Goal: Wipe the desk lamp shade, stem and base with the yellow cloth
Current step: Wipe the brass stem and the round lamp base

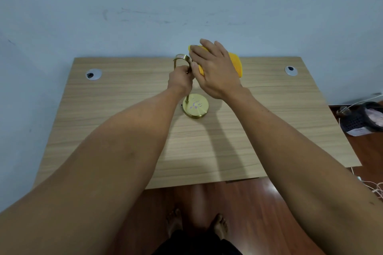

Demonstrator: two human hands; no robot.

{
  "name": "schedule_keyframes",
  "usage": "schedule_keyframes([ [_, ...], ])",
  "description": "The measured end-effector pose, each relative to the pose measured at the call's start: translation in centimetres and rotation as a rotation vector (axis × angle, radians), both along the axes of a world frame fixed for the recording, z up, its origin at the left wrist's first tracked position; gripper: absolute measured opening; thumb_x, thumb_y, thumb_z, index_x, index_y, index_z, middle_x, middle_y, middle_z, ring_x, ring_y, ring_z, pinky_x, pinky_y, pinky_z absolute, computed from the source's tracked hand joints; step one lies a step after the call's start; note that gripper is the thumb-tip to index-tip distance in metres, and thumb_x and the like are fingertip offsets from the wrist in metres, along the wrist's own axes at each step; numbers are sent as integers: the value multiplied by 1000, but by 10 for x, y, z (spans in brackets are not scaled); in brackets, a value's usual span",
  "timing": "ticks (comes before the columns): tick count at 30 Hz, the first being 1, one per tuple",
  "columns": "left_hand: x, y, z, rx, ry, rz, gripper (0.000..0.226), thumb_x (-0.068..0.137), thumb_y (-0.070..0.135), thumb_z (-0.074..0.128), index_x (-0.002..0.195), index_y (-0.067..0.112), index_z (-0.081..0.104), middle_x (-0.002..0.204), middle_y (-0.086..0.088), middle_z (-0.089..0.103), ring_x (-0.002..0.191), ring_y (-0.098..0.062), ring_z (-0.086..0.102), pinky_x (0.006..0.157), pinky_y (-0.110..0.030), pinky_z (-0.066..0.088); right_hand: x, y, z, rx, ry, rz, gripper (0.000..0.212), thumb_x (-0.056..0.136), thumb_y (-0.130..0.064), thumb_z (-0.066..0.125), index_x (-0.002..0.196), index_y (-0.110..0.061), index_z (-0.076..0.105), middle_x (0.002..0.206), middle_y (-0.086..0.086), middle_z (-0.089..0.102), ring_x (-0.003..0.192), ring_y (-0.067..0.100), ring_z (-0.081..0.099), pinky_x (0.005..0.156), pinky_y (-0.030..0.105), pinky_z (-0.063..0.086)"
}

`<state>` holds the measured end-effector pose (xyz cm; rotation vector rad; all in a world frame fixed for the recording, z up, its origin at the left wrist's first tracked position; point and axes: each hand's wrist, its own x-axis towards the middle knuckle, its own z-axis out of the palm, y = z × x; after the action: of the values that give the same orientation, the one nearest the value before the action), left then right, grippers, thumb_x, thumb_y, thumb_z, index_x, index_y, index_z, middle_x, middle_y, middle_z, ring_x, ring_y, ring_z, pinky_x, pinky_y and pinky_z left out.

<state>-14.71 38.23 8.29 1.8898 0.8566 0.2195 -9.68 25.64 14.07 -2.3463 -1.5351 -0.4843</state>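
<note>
Brass lamp [193,97] stands mid-tabletop [124,130]; my left hand [181,81] has its grip clamped on the curved stem [182,61]. At two o'clock from it, my right hand [215,70] presses the yellow cloth [235,63] over the shade, which is hidden. Pushing sideways could tip the small base [195,106]. Open wood lies all around, edges well apart.
</note>
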Motion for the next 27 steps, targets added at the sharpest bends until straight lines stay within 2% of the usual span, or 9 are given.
schedule_keyframes([
  [2,3,1,-2,-21,2,18,23,98,31,57,80,17,60,87,-3,60,75,-20,52,70,-27,42,3,-12,-2,96,61,12,43,107,-26,38,138,-8,61,148,3,57,143,28,42,122,43,29],
  [6,1,0,-3,-50,-5,30,23,98,33,60,86,14,61,95,-5,61,82,-22,54,76,-28,43,-3,-12,5,264,382,-114,44,108,-27,38,146,-11,55,150,8,54,141,24,45,119,33,32],
  [9,1,1,4,-153,-23,65,16,99,23,57,88,14,63,88,-2,60,76,-18,52,72,-24,47,-7,8,14,104,162,-129,42,104,-29,36,126,-9,66,135,5,64,132,28,53,107,46,44],
  [11,1,1,11,-331,-83,166,24,98,9,50,75,11,58,73,-1,52,64,-13,45,49,-15,42,-8,15,14,-76,1,-116,48,102,-35,30,119,-12,68,136,0,64,139,26,48,113,47,37],
  [13,1,4,11,-318,-57,201,31,97,5,47,68,10,53,68,-3,45,58,-14,41,38,-14,34,-9,15,10,-174,-68,-93,51,102,-35,26,117,-12,69,136,-2,63,145,25,41,121,48,26],
  [16,1,3,6,-286,-61,70,22,95,17,51,74,14,59,82,-11,60,75,-31,57,60,-23,44,-7,7,8,-211,-139,-24,48,104,-33,28,122,-12,67,136,-3,62,148,26,37,125,50,20],
  [18,-1,3,5,-164,-5,-7,17,94,27,56,85,16,66,95,-13,65,83,-32,60,71,-27,43,-2,-3,8,-143,-132,23,44,104,-29,32,126,-10,66,138,-1,61,146,28,40,123,48,26],
  [22,1,7,1,-43,15,-44,20,97,34,61,94,15,66,97,-6,63,84,-23,56,79,-30,47,-2,-23,1,163,40,-12,42,103,-19,41,135,-5,64,145,5,60,142,31,47,118,39,39],
  [27,2,8,1,-43,25,-44,23,98,34,62,101,12,69,105,-8,65,87,-23,57,78,-26,43,-17,-14,-4,447,252,-207,42,101,-21,41,124,-7,72,139,5,66,137,22,55,112,34,47],
])
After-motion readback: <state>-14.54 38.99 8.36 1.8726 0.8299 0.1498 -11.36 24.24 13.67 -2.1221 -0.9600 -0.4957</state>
